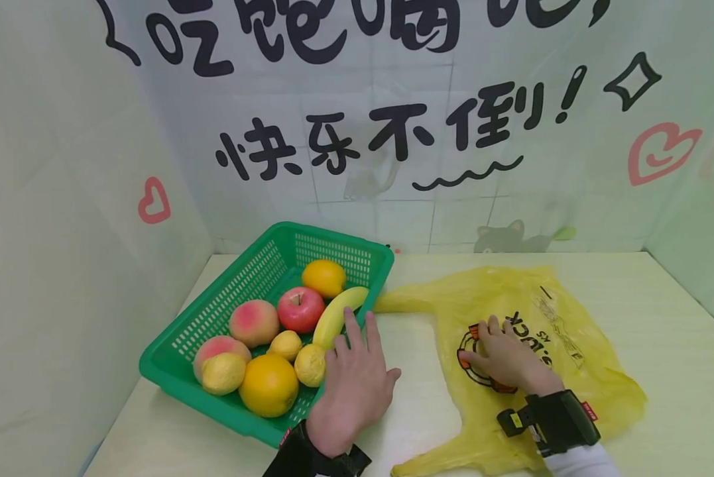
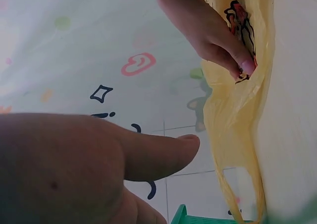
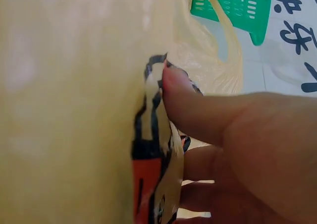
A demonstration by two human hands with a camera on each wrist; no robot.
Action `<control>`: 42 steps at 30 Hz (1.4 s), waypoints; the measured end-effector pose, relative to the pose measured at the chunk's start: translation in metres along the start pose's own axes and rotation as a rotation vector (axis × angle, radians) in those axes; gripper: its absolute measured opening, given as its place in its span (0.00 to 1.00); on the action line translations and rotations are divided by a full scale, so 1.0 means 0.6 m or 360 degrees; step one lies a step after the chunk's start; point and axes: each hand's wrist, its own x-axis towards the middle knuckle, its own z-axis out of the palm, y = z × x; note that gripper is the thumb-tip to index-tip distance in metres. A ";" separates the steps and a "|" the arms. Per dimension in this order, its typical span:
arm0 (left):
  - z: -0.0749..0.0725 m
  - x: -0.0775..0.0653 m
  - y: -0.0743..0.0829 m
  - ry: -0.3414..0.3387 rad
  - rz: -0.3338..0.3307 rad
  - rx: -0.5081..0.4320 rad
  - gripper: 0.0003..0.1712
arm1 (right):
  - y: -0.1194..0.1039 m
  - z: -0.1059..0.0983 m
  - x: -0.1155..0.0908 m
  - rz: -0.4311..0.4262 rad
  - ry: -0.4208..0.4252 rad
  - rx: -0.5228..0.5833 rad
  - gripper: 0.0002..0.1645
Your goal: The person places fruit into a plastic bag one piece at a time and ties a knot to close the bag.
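Observation:
My left hand [image 1: 359, 381], fingers spread, overlaps the right rim of the green basket [image 1: 204, 414] near a banana [image 1: 339, 319]. It holds nothing, and its thumb [image 2: 163, 157] stands out straight in the left wrist view. A yellow plastic bag [image 1: 512, 291] with black and orange print lies flattened on the table. On its printed middle rests my right hand [image 1: 508, 358], thumb and fingers apart. In the right wrist view the thumb [image 3: 198, 107] touches the print beside a raised fold, with the other fingertips partly hidden.
Inside the basket lie a red apple [image 1: 300, 309], two peaches [image 1: 254, 323], an orange [image 1: 269, 385], another orange fruit [image 1: 324, 277] and several small yellow lemons [image 1: 223, 373]. The pale table [image 1: 661, 311] backs onto a printed curtain [image 1: 380, 79]. One bag handle [image 1: 404, 298] reaches the basket's side.

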 end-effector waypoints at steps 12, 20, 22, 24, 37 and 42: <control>0.006 -0.010 0.013 -0.0063 0.0073 0.0154 0.49 | 0.005 0.021 0.000 -0.0222 0.0441 -0.0389 0.20; 0.035 -0.016 0.056 -0.0018 0.0479 0.0396 0.33 | 0.006 0.012 -0.005 -0.0109 0.0462 -0.0078 0.15; 0.040 -0.012 0.061 0.0063 0.0579 0.0364 0.30 | 0.009 0.005 -0.007 -0.0092 0.0465 -0.0018 0.12; 0.040 -0.008 0.065 0.0100 0.0647 0.0315 0.28 | 0.012 -0.003 -0.011 -0.0095 0.0460 0.0043 0.12; 0.096 0.051 0.085 -0.0378 0.0898 0.0173 0.25 | 0.021 -0.056 -0.028 -0.0048 0.0566 0.0225 0.15; 0.115 0.058 0.079 -0.0458 0.0976 0.0091 0.22 | 0.022 -0.071 -0.034 -0.0018 0.0643 0.0294 0.16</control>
